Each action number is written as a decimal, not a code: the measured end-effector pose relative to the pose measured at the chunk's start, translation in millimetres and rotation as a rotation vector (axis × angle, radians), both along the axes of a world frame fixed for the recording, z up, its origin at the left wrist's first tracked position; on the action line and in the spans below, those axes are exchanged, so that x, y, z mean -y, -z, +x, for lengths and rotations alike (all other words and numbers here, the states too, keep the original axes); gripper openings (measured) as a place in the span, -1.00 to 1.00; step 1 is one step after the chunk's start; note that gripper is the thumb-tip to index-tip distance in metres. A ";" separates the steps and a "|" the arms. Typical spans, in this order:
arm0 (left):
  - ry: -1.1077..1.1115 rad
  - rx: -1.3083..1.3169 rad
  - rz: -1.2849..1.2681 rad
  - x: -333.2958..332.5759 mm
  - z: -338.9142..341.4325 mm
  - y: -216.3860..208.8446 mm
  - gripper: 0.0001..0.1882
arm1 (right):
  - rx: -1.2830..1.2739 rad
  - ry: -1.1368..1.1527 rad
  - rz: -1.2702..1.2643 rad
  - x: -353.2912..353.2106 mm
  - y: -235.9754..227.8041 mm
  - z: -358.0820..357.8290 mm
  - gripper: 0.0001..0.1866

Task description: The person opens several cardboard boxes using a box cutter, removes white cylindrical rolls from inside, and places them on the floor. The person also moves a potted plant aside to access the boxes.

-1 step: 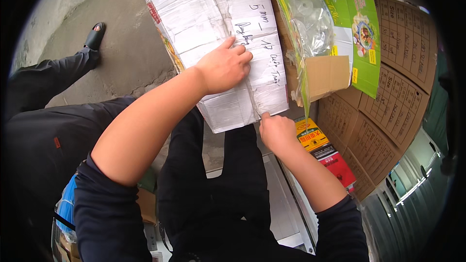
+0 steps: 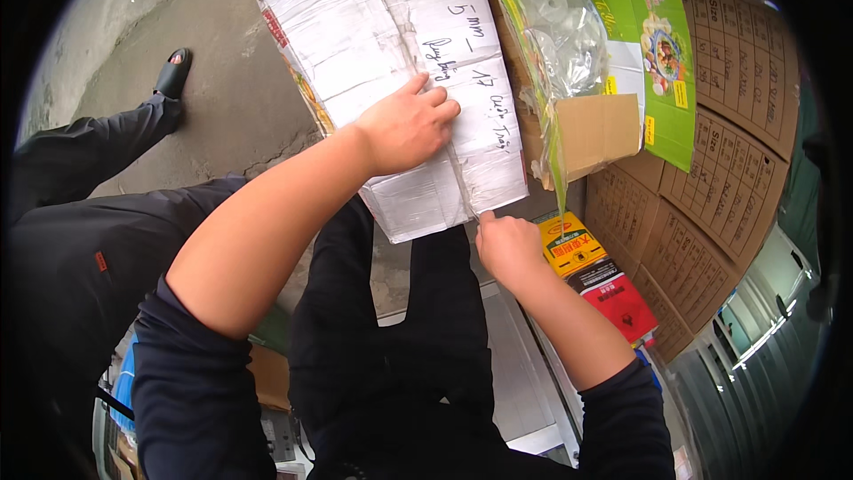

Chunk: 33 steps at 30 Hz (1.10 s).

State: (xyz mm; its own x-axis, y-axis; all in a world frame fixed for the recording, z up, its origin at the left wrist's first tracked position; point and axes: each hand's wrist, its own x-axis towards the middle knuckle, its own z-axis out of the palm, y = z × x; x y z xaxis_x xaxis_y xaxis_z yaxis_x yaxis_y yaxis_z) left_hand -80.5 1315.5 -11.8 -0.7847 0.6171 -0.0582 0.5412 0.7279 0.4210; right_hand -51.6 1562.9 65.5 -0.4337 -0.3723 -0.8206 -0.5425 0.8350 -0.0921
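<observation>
White tape covers nearly the whole top of the box, glossy and wrinkled, with dark handwriting down its right half and a strip of printed red and yellow showing along its left edge; it sits on the person's lap, tilted away over the knees. Left hand lies flat on the taped top, fingers together and pressing down beside the centre seam. Right hand is curled into a fist at the near edge of the box, right where the seam ends; something thin seems pinched in it, but I cannot tell what. Just to the right, touching the box, stands an open green carton with clear plastic bags bulging out and a brown flap hanging down. Below that, a yellow packet and a red packet lie by the right wrist. Flattened brown cardboard printed with grids leans further right. Dark trousers fill the lower middle. Grey concrete floor, cracked, spreads at left, with a black sandal on it.
</observation>
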 end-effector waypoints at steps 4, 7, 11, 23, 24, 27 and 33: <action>0.148 0.044 -0.090 -11.3 -2.8 4.7 -0.64 | 0.048 0.141 0.023 -39.1 -11.0 17.6 -0.80; 0.275 0.362 -0.361 -28.9 -24.7 -7.0 -0.58 | 0.047 0.305 -0.054 -55.2 -11.9 17.1 -0.79; 0.359 0.323 -0.361 -23.6 -16.8 -4.7 -0.76 | -0.051 0.763 -0.485 -58.6 19.7 15.5 -0.79; 0.165 0.206 -0.433 51.9 125.0 -106.3 -0.45 | 0.107 0.824 -0.613 -54.5 67.3 79.6 -0.76; 0.141 0.321 -0.499 52.0 139.6 -106.0 -0.40 | 0.047 0.939 -0.598 -54.3 61.0 78.4 -0.76; -0.056 0.577 -0.500 37.7 157.5 -84.2 -0.33 | -0.036 1.075 -0.642 -63.9 65.3 79.9 -0.80; -0.998 0.808 0.529 -56.9 73.3 -11.4 -0.53 | -0.085 1.099 -0.700 -61.5 58.6 125.5 -0.72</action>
